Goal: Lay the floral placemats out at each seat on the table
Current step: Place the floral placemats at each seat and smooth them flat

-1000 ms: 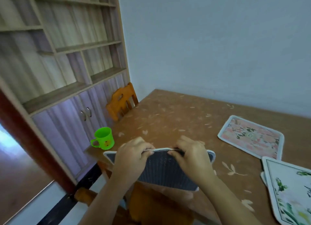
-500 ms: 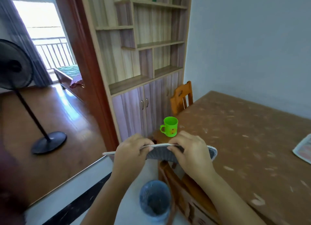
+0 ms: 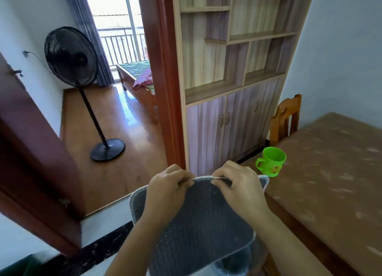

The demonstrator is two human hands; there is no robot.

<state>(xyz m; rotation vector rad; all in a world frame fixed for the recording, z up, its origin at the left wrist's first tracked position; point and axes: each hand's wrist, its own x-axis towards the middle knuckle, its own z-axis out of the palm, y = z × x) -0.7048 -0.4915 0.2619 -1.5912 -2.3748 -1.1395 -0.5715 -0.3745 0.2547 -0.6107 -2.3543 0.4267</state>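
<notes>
I hold one placemat (image 3: 198, 230) in front of me, off the table's left end. Its dark grey woven underside with a white stitched border faces me; the floral side is hidden. My left hand (image 3: 167, 191) and my right hand (image 3: 239, 189) both pinch its top edge, close together. The brown patterned table (image 3: 330, 182) lies to the right, its corner just beyond my right hand. No other placemat is in view.
A green plastic mug (image 3: 271, 161) stands on the table's near corner. A wooden chair (image 3: 286, 118) sits at the table's far left side. A cabinet with shelves (image 3: 227, 110) stands behind, a standing fan (image 3: 72, 56) in the doorway at left. A round bin (image 3: 233, 263) shows below the mat.
My view has swung left, away from the table; the laid placemats have left the frame. Both hands keep their grip on the mat, which now hangs lower with more underside showing.
</notes>
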